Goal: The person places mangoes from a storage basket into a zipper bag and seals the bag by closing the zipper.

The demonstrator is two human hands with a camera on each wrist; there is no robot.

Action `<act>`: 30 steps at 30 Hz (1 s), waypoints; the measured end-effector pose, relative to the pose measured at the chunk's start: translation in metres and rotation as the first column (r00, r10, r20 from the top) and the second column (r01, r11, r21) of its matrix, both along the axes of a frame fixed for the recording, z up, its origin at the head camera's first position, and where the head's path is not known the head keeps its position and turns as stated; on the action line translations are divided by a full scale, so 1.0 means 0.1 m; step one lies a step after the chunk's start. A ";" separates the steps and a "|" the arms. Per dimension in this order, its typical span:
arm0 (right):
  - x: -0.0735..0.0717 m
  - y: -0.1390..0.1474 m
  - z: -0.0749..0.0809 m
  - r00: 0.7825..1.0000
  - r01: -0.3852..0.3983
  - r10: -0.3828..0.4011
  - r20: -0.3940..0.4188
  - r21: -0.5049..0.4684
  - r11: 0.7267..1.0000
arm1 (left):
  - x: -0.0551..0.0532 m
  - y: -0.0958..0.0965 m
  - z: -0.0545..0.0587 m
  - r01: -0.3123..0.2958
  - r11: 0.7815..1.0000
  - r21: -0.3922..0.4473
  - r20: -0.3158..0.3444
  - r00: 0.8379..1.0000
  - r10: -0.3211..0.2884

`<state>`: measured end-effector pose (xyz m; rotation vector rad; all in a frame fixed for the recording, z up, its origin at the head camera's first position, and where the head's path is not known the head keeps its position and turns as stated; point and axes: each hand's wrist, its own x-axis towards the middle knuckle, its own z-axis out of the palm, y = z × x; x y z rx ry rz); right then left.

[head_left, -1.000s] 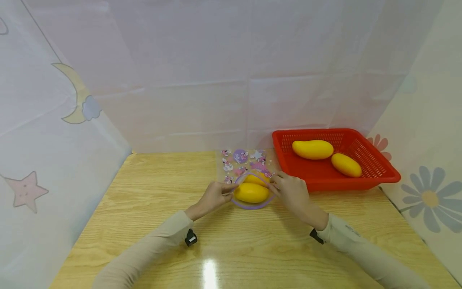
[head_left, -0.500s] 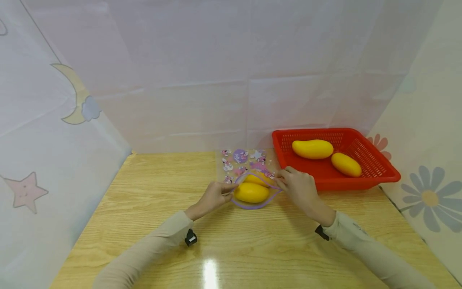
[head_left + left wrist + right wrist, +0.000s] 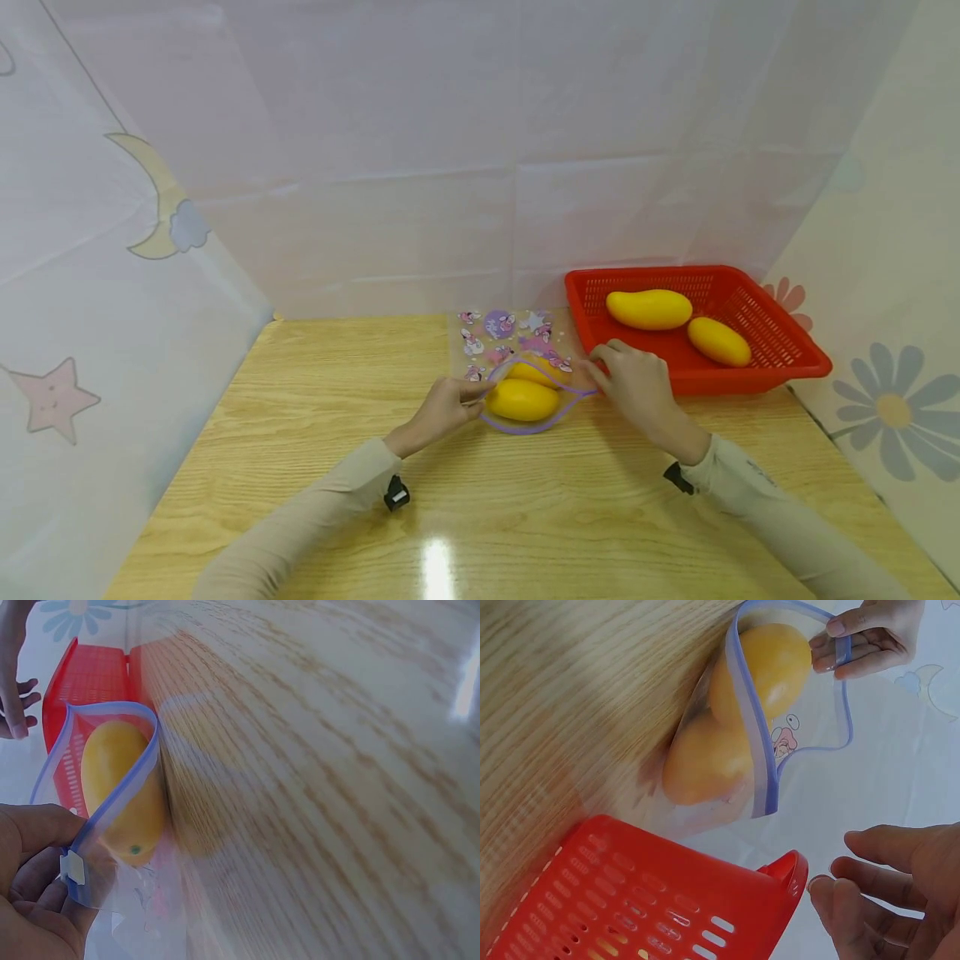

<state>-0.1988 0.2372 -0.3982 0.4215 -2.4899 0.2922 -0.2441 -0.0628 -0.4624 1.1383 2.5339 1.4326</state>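
A clear zip bag (image 3: 474, 342) with pink and purple prints lies on the table, its purple-edged mouth spread toward me. Inside it are two yellow mangoes, a front mango (image 3: 522, 401) and a rear mango (image 3: 542, 372) partly hidden behind it. My left hand (image 3: 438, 410) pinches the left edge of the mouth; the left wrist view shows a white slider (image 3: 73, 868) at those fingers. Beside the red basket's near rim is my right hand (image 3: 637, 396). In the right wrist view its fingers (image 3: 877, 844) are loosely bent, apart from the bag and holding nothing.
The red plastic basket (image 3: 697, 385) stands at the back right, close to the bag. It contains a larger mango (image 3: 649, 310) and a smaller mango (image 3: 718, 342). Printed sheets form walls behind and at both sides of the wooden table (image 3: 322, 375).
My right hand has let go of the bag's right edge and moved right, toward the basket. That corner of the mouth now extends further right. My left hand has stayed in place.
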 end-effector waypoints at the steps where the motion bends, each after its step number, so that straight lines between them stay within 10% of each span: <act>1: 0.00 0.01 0.01 1.000 0.001 -0.001 0.005 -0.001 1.000 | 0.00 0.00 0.00 0.001 1.000 0.001 -0.006 1.000 -0.001; 30: -0.09 0.22 0.01 0.999 0.044 -0.044 0.029 0.006 0.999 | 0.00 0.00 0.00 -0.004 1.000 -0.024 0.015 1.000 0.004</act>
